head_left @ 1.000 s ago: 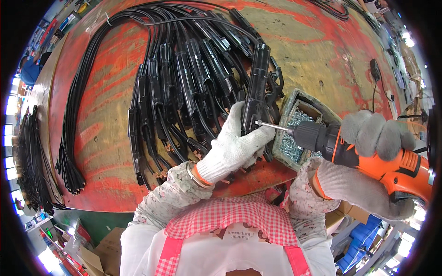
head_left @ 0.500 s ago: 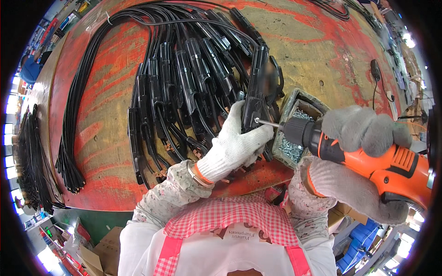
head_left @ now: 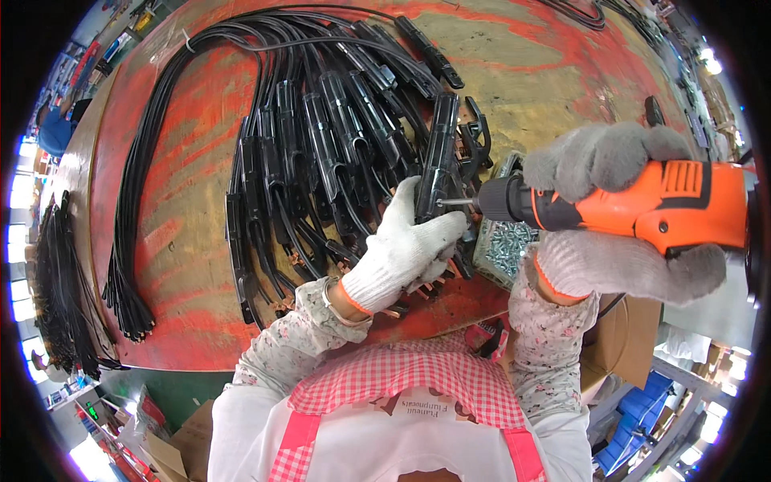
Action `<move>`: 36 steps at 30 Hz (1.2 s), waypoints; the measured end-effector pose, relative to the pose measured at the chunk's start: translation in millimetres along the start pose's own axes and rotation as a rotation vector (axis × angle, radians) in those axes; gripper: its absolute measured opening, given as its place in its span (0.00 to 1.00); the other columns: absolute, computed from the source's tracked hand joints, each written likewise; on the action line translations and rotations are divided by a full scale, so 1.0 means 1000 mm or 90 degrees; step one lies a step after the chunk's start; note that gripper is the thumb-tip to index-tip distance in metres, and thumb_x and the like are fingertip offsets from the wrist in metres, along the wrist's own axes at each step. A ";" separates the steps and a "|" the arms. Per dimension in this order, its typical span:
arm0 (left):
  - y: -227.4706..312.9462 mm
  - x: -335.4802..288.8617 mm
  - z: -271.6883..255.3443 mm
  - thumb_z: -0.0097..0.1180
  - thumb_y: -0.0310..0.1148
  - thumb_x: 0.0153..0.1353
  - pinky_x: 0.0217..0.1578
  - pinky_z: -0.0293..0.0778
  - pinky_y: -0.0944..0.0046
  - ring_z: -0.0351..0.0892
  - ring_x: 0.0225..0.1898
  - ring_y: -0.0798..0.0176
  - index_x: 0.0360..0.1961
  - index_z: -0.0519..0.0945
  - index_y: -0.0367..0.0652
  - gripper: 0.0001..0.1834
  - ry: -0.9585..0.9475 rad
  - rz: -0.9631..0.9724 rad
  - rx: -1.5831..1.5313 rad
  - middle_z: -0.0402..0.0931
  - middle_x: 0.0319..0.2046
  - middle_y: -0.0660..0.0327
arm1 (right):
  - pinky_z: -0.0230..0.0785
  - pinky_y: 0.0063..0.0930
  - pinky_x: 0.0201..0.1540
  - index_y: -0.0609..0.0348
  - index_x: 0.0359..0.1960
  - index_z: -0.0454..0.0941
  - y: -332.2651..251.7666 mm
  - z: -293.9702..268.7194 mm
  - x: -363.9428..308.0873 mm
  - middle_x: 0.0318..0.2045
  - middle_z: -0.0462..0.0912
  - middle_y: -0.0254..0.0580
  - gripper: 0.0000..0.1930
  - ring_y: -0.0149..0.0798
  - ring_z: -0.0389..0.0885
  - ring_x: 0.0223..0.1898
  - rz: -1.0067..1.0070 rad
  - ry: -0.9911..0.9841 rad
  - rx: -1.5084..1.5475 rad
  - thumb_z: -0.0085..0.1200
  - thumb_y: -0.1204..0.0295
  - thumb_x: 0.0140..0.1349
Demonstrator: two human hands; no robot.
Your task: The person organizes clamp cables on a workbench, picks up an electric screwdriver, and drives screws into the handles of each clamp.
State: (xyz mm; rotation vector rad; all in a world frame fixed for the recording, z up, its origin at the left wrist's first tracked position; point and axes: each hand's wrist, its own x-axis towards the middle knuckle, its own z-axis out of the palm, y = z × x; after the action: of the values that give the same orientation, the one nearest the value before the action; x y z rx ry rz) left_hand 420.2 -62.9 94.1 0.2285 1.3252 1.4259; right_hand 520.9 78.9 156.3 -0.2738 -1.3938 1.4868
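My left hand (head_left: 399,251), in a white knit glove, grips the lower end of a black welding electrode holder (head_left: 440,143) between thumb and fingers. In a greyish glove, my right hand (head_left: 602,261) is wrapped round an orange and black power drill (head_left: 642,210), held level with its chuck pointing left. The drill's thin bit (head_left: 461,202) meets the side of the holder, just above my left fingers. Under the chuck stands a box of small silver screws (head_left: 504,247), partly hidden by the drill. Several more black holders (head_left: 325,149) lie in rows left of my hand.
Black cables (head_left: 148,173) run from the holders in a tied bundle across the worn red table (head_left: 193,265). Another cable bundle (head_left: 60,281) hangs at the far left edge. A cardboard box (head_left: 626,341) and blue bins (head_left: 642,414) stand below right.
The drill has swung up to a level pose, and its bit stays at the holder's side. The holder's top has dropped slightly nearer me. My left hand keeps its grip.
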 end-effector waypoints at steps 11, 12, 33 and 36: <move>0.011 -0.083 -0.059 0.63 0.33 0.54 0.17 0.64 0.72 0.69 0.17 0.74 0.56 0.65 0.38 0.30 0.246 0.236 0.102 0.73 0.25 0.65 | 0.68 0.26 0.29 0.60 0.38 0.68 -0.033 -0.029 0.009 0.23 0.66 0.28 0.16 0.29 0.67 0.24 0.095 0.124 0.581 0.48 0.57 0.64; 0.018 -0.101 -0.075 0.63 0.34 0.54 0.20 0.67 0.71 0.71 0.21 0.74 0.52 0.69 0.38 0.26 0.393 0.179 0.164 0.75 0.28 0.65 | 0.66 0.24 0.29 0.59 0.41 0.68 -0.031 -0.031 0.003 0.24 0.61 0.26 0.13 0.27 0.63 0.24 0.142 0.121 0.707 0.55 0.65 0.63; -0.037 -0.123 -0.167 0.56 0.49 0.57 0.41 0.74 0.59 0.79 0.35 0.53 0.55 0.70 0.36 0.31 0.575 0.049 0.798 0.78 0.34 0.51 | 0.56 0.24 0.25 0.66 0.57 0.59 -0.017 0.035 -0.034 0.24 0.62 0.34 0.23 0.27 0.58 0.21 0.090 0.120 0.074 0.48 0.68 0.64; -0.025 -0.143 -0.161 0.51 0.46 0.64 0.24 0.74 0.70 0.74 0.26 0.70 0.57 0.68 0.38 0.27 0.377 0.130 0.014 0.73 0.30 0.65 | 0.59 0.24 0.24 0.65 0.59 0.58 -0.021 0.030 -0.042 0.22 0.63 0.34 0.26 0.27 0.62 0.21 0.102 0.098 0.005 0.49 0.69 0.61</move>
State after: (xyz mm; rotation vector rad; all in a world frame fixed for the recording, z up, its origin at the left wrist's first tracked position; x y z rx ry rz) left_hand 366.4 -272.9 90.4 -0.0565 1.8361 1.7294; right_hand 527.6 24.5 163.5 -0.4949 -1.2667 1.5657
